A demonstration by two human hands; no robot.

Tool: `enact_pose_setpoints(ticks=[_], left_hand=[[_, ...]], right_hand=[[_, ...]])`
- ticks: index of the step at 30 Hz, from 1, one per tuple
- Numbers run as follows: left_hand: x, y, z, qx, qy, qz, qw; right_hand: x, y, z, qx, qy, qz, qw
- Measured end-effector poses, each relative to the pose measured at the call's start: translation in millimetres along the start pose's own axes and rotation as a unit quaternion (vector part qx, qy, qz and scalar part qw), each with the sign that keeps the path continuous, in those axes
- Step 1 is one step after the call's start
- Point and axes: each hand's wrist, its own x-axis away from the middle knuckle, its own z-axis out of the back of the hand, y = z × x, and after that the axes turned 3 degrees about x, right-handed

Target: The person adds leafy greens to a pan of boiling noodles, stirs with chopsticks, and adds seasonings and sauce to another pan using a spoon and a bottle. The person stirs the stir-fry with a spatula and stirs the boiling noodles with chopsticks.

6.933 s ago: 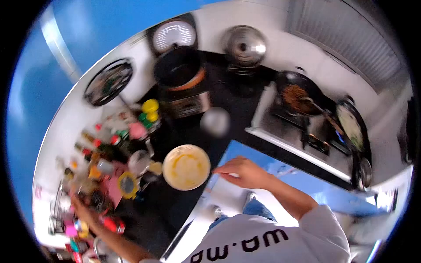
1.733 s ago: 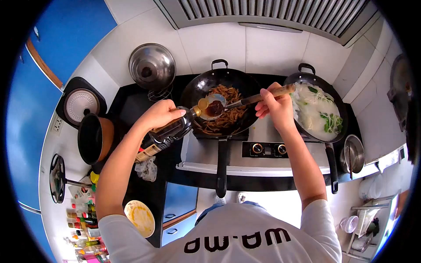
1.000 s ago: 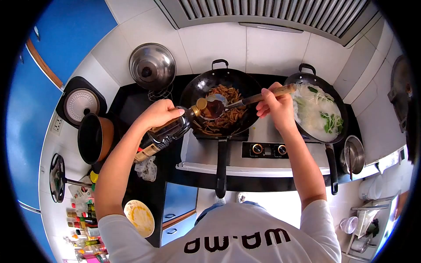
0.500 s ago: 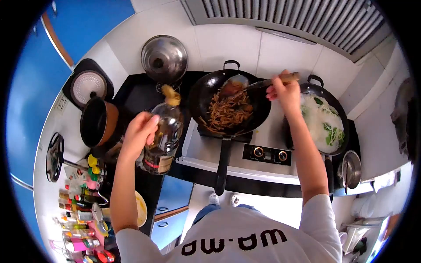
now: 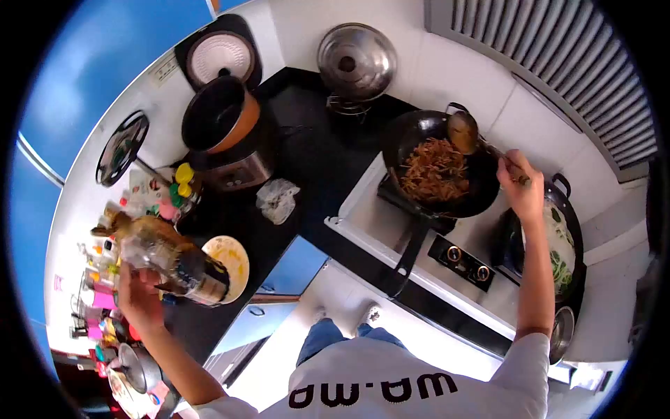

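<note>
My left hand (image 5: 142, 295) is closed around a large clear plastic bottle (image 5: 167, 260) with a dark label and gold cap, smeared by motion. The bottle is tilted over the left counter, near a white plate (image 5: 241, 255) with yellowish residue. My right hand (image 5: 522, 187) grips the handle of a ladle (image 5: 462, 133), whose bowl rests at the far right side of a black wok (image 5: 481, 187). Brown shredded strips of food (image 5: 436, 170) lie in that wok, to the left of the ladle. The wok stands on the left burner.
A second wok (image 5: 576, 283) with leafy greens in whitish liquid is on the right burner. A cooker (image 5: 241, 173) carries an orange-sided pot (image 5: 237, 129). A crumpled plastic bag (image 5: 278, 201) lies on the black counter. Several bottles and jars crowd the left wall. A steel lid (image 5: 357, 61) leans behind.
My left hand has carried the bottle away from beside the wok to the far left counter. My view has turned left. The ladle stays in my right hand at the wok.
</note>
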Motion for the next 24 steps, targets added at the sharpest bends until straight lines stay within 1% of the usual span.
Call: enact_pose_setpoints(ticks=[1,2,3,5,6,7,8,9,10,11,12,13,14,15,16,17,18,19,20,21,22,23,24], left_hand=[[3.9,11.6,5.8,0.006,0.048,-0.031,0.998],[10.6,24.9,5.3,0.013,0.033,-0.026,0.999],[12.8,32.4,16.3,0.014,0.09,-0.058,0.994],[11.3,50.5,59.3,0.012,0.099,-0.088,0.991],[10.8,57.1,70.4,0.013,0.155,-0.096,0.983],[7.4,60.8,86.4,0.013,0.16,-0.103,0.982],[3.5,64.5,109.5,0.01,0.19,-0.098,0.977],[4.7,72.2,138.1,0.004,0.23,-0.102,0.968],[-0.2,73.0,163.0,0.011,0.275,-0.117,0.954],[-9.5,73.6,185.1,0.021,0.322,-0.135,0.937],[-7.4,79.2,196.3,0.037,0.258,-0.139,0.956],[-6.6,81.1,201.9,0.048,0.188,-0.139,0.971],[-12.4,81.4,219.0,0.034,0.221,-0.153,0.962],[-18.9,80.1,238.4,0.022,0.251,-0.162,0.954],[-22.2,79.2,253.9,0.048,0.257,-0.155,0.953],[-26.5,78.5,269.9,0.075,0.261,-0.144,0.952],[-30.4,75.8,281.2,0.068,0.27,-0.159,0.947],[-34.3,74.0,289.3,0.063,0.28,-0.173,0.942],[-35.4,79.3,279.0,0.068,0.286,-0.178,0.939],[-44.3,74.0,304.2,0.08,0.301,-0.185,0.932],[-48.9,75.1,297.9,0.087,0.329,-0.194,0.92],[-54.3,75.1,290.4,0.094,0.356,-0.201,0.908],[-62.8,73.1,297.4,0.111,0.371,-0.192,0.902]], right_hand=[[-0.8,2.1,-1.0,0.041,-0.015,0.017,0.999],[-1.4,5.0,-1.6,0.083,-0.028,0.034,0.996],[-2.1,9.6,-3.9,0.081,-0.027,0.04,0.996],[-2.2,28.4,-14.6,0.198,-0.037,0.074,0.977],[-2.5,44.7,-24.3,0.212,-0.007,0.071,0.975],[-3.9,44.4,-27.7,0.171,-0.03,-0.068,0.983],[-6.9,43.8,-37.2,0.12,-0.06,-0.201,0.97],[-9.5,85.2,-53.6,0.067,-0.077,-0.236,0.966],[-4.2,94.6,-68.6,-0.092,-0.032,-0.192,0.977],[-4.2,87.5,-77.1,-0.151,-0.055,-0.194,0.968],[-2.1,67.4,-80.9,-0.166,-0.055,-0.179,0.968],[-1.5,76.7,-87.4,-0.198,-0.074,-0.144,0.967],[-1.6,59.5,-82.6,-0.152,-0.098,-0.138,0.974],[2.6,30.3,-72.1,-0.144,-0.105,-0.121,0.977],[3.4,42.0,-63.9,-0.104,-0.104,-0.106,0.983],[-1.2,23.9,-48.8,0.076,-0.14,-0.114,0.981],[-6.7,103.0,-51.3,0.198,-0.065,0.111,0.972],[-8.7,97.3,-43.8,0.274,-0.087,0.035,0.957],[-10.6,81.8,-37.9,0.287,-0.097,-0.002,0.953],[-10.1,75.9,-38.2,0.293,-0.102,-0.018,0.95],[-9.4,69.1,-38.5,0.299,-0.108,-0.035,0.947],[-9.9,76.5,-39.0,0.166,-0.101,-0.117,0.974],[-10.9,76.5,-40.6,0.03,-0.093,-0.198,0.975]])
